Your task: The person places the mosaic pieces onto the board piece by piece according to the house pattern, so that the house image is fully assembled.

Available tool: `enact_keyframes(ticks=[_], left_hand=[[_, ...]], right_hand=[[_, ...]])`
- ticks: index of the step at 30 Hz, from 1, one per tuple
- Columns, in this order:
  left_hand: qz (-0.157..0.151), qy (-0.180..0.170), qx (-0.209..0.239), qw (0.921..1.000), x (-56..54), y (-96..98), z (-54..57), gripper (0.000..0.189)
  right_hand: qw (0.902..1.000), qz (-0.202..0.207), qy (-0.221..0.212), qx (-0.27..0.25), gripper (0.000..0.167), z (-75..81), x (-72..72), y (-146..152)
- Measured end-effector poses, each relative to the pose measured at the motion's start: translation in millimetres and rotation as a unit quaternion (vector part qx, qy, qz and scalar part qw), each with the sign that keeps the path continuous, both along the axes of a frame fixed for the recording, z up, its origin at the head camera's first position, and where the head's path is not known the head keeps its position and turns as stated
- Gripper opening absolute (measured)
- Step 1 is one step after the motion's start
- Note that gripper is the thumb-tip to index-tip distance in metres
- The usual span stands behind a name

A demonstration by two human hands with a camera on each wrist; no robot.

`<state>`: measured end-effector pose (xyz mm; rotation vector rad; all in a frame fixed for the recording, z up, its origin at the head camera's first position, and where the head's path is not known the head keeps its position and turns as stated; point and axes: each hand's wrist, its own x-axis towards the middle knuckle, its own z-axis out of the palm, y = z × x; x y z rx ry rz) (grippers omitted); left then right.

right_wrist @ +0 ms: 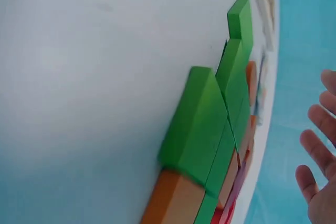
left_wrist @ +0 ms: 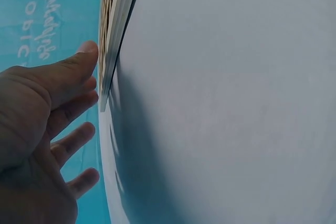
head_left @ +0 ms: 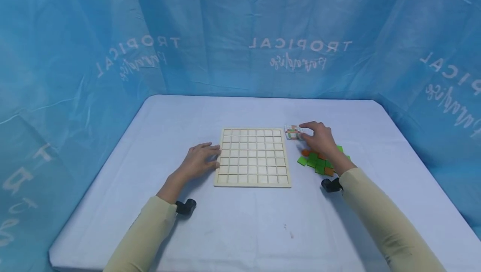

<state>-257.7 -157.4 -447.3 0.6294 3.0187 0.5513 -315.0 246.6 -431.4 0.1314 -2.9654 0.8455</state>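
The cream grid board (head_left: 252,155) is ruled into off-white squares. At its two o'clock, the pattern card (head_left: 291,132) is printed orange and green on white; at three, plain green square tiles (head_left: 311,160) and an orange disc (head_left: 305,153). The tablecloth (head_left: 244,230) is white; the curtain (head_left: 225,8) at twelve o'clock, blue with white lettering (head_left: 300,44). The left sleeve (head_left: 144,234) at eight and right sleeve (head_left: 387,217) at four are beige.

Soft, even light over my bench (head_left: 240,230)
Faint shadows lie beside my sleeves (head_left: 387,217); my left-wrist view is dimmer, my left hand (left_wrist: 26,124) casting a soft-edged shadow, while the right-wrist view looks hazy, its green blocks (right_wrist: 199,124) slightly blurred.
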Motion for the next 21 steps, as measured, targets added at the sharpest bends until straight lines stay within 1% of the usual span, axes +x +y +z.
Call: enact_keyframes(ticks=[6, 10, 14, 18, 21], left_hand=[[-0.002, -0.019, 0.044, 0.9989, -1.3, -3.1, -0.8, 0.046], [-0.011, -0.026, 0.06, 0.9978, -3.2, -2.6, -2.0, 0.046], [-0.012, -0.035, 0.067, 0.9971, -4.8, -3.4, -5.1, 0.047], [-0.011, -0.04, 0.072, 0.9965, -5.7, -4.1, -7.4, 0.047], [-0.009, -0.042, 0.069, 0.9967, -6.4, -2.5, -6.7, 0.047]], right_hand=[[0.9987, -0.011, 0.022, -0.044, 0.042, 10.1, 33.9, 11], [0.9966, -0.021, 0.037, -0.07, 0.042, 11.1, 55.5, 23], [0.9959, -0.034, 0.042, -0.072, 0.044, 9.6, 73.2, 36], [0.9963, -0.045, 0.04, -0.062, 0.045, 5.0, 87.4, 48], [0.9973, -0.039, 0.039, -0.049, 0.042, -1.6, 96.0, 57]])
